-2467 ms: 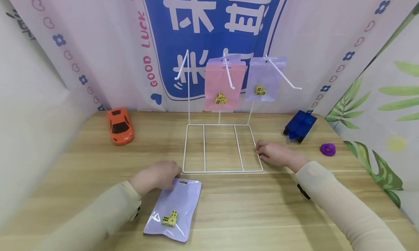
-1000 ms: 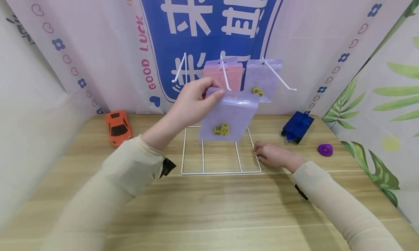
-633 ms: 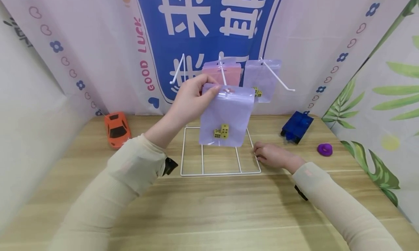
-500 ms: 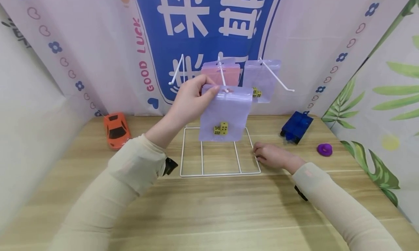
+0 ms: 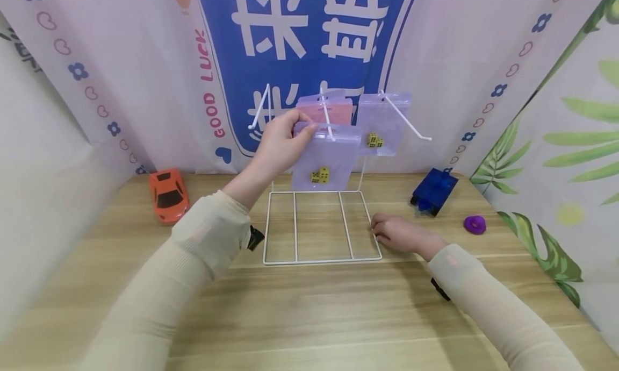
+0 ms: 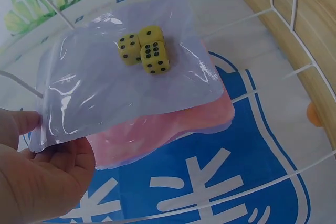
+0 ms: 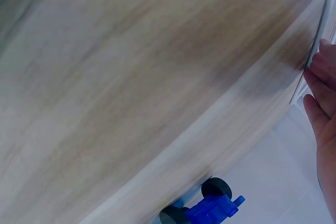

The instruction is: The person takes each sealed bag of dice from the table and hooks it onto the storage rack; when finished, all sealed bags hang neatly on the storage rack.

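My left hand (image 5: 282, 145) pinches the top left corner of a purple zip bag (image 5: 326, 158) with yellow dice (image 6: 149, 51) inside. The bag hangs at the front end of the middle hook (image 5: 326, 115) of a white wire rack (image 5: 323, 262). The hook's tip shows in front of the bag's top strip. Behind it on that hook is a pink bag (image 5: 333, 113), partly covered, with more purple at its back. Another purple bag (image 5: 387, 115) with dice hangs from the right hook. My right hand (image 5: 398, 234) grips the right side wire of the rack's base.
An orange toy car (image 5: 169, 196) stands at the table's left rear. To the right are a blue toy vehicle (image 5: 434, 191) and a small purple hat-shaped piece (image 5: 475, 225). The left hook (image 5: 259, 107) bears no bag. A printed cloth (image 5: 425, 54) hangs behind the rack.
My left hand lifted the purple bag off the table to the middle hook, then moved it back along the hook toward the pink bag. My right hand has stayed on the rack's base.
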A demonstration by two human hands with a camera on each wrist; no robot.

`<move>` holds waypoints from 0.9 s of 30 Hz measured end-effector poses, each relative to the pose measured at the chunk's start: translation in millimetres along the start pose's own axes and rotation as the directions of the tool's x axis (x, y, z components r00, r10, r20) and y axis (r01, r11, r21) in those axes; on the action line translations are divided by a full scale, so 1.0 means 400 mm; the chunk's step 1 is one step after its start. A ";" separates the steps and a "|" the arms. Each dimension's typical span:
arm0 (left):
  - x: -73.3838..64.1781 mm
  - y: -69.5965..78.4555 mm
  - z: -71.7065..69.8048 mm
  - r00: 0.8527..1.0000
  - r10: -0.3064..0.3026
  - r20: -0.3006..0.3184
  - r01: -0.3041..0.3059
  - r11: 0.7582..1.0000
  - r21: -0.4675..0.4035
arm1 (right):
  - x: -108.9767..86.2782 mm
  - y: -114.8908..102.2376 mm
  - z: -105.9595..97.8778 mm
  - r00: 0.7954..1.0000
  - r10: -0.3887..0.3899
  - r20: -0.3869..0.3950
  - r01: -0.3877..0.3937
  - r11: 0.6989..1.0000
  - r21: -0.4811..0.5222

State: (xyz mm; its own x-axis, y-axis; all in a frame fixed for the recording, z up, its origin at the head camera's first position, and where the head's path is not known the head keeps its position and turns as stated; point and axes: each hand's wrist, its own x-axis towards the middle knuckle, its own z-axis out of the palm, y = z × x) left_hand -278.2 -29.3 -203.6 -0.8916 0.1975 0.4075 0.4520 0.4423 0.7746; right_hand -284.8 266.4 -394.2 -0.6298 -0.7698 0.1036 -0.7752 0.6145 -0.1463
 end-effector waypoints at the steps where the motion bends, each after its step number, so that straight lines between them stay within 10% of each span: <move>1: 0.005 -0.003 0.004 1.000 0.000 -0.002 0.000 1.000 0.000 | -0.001 0.000 0.000 1.000 0.003 0.000 -0.003 1.000 0.000; 27: 0.087 -0.027 0.029 0.993 0.027 -0.111 -0.020 0.998 0.061 | -0.006 0.001 -0.005 1.000 0.017 0.003 -0.017 1.000 -0.010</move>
State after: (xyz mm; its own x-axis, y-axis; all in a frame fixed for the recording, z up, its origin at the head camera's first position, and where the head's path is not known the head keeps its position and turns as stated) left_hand -314.6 -16.9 -203.4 -0.8706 0.1106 0.4794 0.4673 0.4904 0.7356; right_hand -283.8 268.8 -392.4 -0.6424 -0.7601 0.0981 -0.7651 0.6288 -0.1386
